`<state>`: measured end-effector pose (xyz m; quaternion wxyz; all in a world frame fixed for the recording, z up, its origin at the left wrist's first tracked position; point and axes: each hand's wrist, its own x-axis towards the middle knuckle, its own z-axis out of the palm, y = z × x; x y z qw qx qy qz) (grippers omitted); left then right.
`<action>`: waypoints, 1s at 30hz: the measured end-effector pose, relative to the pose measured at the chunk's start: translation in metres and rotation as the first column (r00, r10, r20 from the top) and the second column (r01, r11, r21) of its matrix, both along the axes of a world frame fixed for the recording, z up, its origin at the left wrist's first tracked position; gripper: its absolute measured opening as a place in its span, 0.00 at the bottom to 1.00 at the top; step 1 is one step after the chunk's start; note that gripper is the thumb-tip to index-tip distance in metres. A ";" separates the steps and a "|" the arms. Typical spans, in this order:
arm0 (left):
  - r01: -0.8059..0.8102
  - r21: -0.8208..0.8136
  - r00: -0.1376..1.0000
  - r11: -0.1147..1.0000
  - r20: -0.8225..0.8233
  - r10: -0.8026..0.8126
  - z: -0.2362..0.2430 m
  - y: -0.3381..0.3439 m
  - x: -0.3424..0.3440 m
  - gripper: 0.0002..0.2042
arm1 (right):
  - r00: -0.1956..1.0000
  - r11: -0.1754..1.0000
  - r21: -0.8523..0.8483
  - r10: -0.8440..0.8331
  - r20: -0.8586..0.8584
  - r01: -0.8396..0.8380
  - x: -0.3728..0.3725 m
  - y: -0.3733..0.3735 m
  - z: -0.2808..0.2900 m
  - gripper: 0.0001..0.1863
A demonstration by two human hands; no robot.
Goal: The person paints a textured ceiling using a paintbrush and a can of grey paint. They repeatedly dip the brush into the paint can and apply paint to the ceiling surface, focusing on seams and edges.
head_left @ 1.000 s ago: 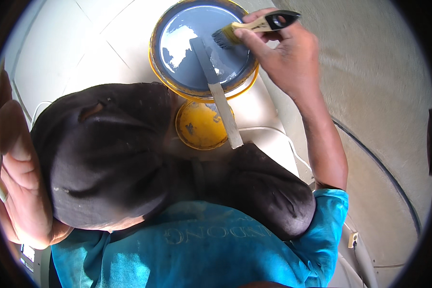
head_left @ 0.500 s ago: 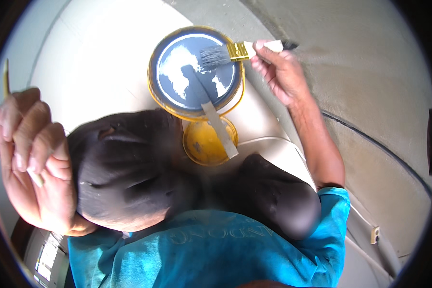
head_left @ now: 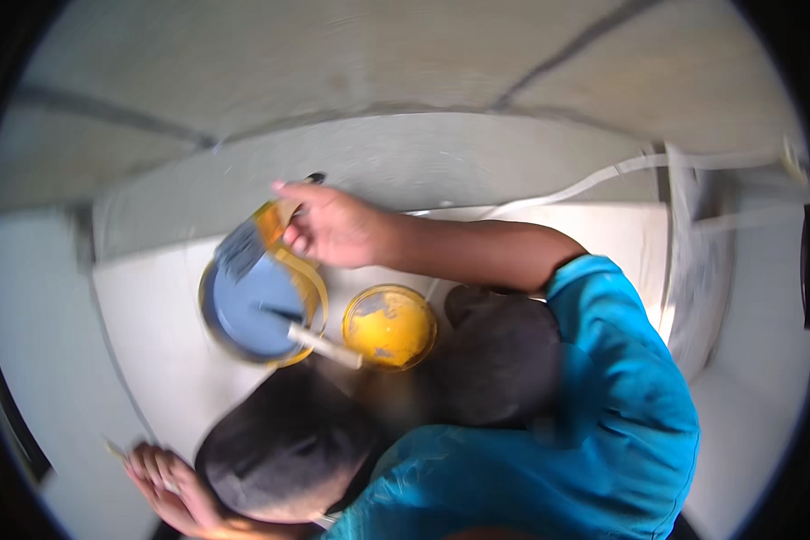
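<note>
My right hand point(head_left: 337, 225) is closed around the handle of a flat paintbrush point(head_left: 240, 251). The brush has a gold-coloured ferrule, and its bristles, grey with paint, hang over the upper edge of a yellow-rimmed bucket point(head_left: 319, 290). Grey-blue paint point(head_left: 259, 306) fills much of the bucket. A flat stirring stick point(head_left: 326, 346) stands tilted in the paint and leans out over the near right rim. Down at the lower left, away from the bucket, my left hand point(head_left: 173, 490) has its fingers curled round a thin pale stick point(head_left: 113, 448). Motion blurs both hands somewhat.
A round yellow lid point(head_left: 390, 326) with grey smears lies right of the bucket, near my dark-clad knees point(head_left: 504, 360). Beyond the pale floor point(head_left: 144, 315) rises a grey wall point(head_left: 360, 166) with dark lines. A white cable point(head_left: 585, 186) runs along the right.
My view has turned, so the bucket sits lower and further left and the wall is ahead. The brush has moved from over the paint's middle to the bucket's far edge. Both hands keep their hold.
</note>
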<state>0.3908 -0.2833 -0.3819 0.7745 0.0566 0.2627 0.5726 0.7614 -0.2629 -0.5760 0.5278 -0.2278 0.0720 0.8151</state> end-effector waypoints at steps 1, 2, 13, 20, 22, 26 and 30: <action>0.034 -0.022 0.997 0.999 0.067 -0.032 -0.004 -0.002 -0.013 0.14 | 0.991 0.992 0.027 -0.125 0.041 0.124 0.012 -0.014 0.004 0.17; 0.000 0.037 1.000 0.999 -0.002 0.000 0.000 -0.012 -0.039 0.13 | 0.975 0.974 0.036 -0.223 -0.005 0.223 0.028 -0.026 -0.004 0.17; -0.031 -0.006 0.867 1.000 -0.497 0.024 0.003 0.029 0.022 0.11 | 0.005 -0.018 -0.054 -0.913 0.407 0.998 0.190 -0.151 -0.150 0.20; -0.091 -0.030 0.766 0.995 -0.640 0.051 0.012 0.038 0.009 0.13 | -0.043 -0.012 0.051 -0.748 0.662 0.999 0.205 -0.110 -0.167 0.17; -0.054 -0.060 0.759 0.997 -0.651 0.002 0.009 0.055 0.014 0.13 | -0.074 -0.021 0.084 -0.700 0.711 0.996 0.216 -0.105 -0.172 0.15; -0.054 -0.093 0.761 0.994 -0.649 -0.019 0.013 0.059 0.001 0.14 | -0.117 -0.038 0.151 -0.821 0.558 0.988 0.222 -0.090 -0.156 0.14; 0.055 -0.159 0.884 0.986 -0.451 -0.122 0.006 0.066 -0.003 0.14 | -0.100 -0.063 0.078 -0.671 0.735 0.995 0.219 -0.095 -0.168 0.13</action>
